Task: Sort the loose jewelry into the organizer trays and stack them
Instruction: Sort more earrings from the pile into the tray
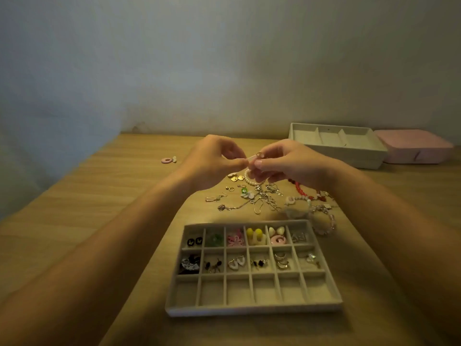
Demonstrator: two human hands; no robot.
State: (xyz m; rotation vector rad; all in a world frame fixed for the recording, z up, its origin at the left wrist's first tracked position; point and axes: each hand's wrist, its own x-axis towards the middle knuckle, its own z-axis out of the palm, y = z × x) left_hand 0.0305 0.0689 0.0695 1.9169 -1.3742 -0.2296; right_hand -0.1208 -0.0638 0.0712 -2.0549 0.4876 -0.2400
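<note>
At centre frame, left hand [214,159] and right hand [289,163] pinch one small gold piece [258,154] in their grip. Loose jewelry [264,199] lies below, above the tray [254,311].

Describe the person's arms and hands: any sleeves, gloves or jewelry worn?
Both forearms are bare up to the frame edge, no sleeves showing. The left hand and right hand wear no gloves, and no rings, watch or bracelet are visible.

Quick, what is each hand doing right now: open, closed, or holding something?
Left hand: pinches a small jewelry piece.
Right hand: pinches the same piece.
</note>
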